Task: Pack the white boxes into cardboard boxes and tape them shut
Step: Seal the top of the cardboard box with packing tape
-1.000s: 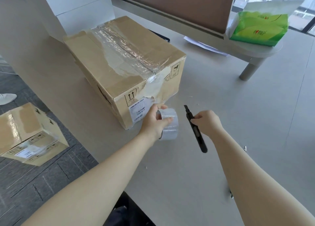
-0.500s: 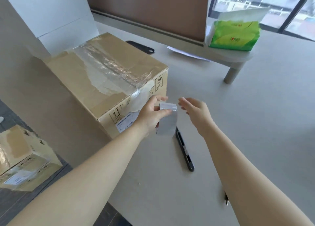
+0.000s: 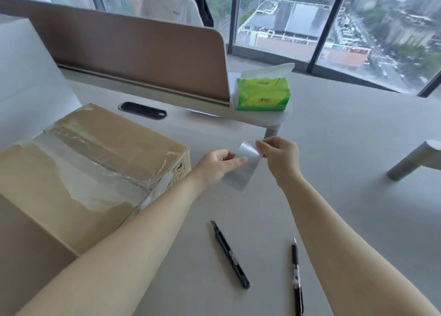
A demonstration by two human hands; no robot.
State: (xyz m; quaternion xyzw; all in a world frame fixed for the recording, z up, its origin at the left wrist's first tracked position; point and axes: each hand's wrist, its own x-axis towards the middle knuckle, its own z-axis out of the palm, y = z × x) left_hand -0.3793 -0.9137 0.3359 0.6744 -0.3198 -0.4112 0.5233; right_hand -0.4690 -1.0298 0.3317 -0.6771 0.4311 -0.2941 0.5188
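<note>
Tape end coming free beside the box (image 3: 90,163)

Left hand (image 3: 214,166) grips roll (image 3: 241,172); right hand (image 3: 280,154) pinches its end — thin, sticky, likely to cling.

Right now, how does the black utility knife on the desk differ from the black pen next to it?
The utility knife is thicker and flatter than the pen, which is slim and round. The utility knife lies slanted, its tip toward the cardboard box; the pen lies almost straight toward the viewer. The utility knife is all black; the pen has a partly clear barrel. Both lie flat on the desk, untouched by either hand.
</note>
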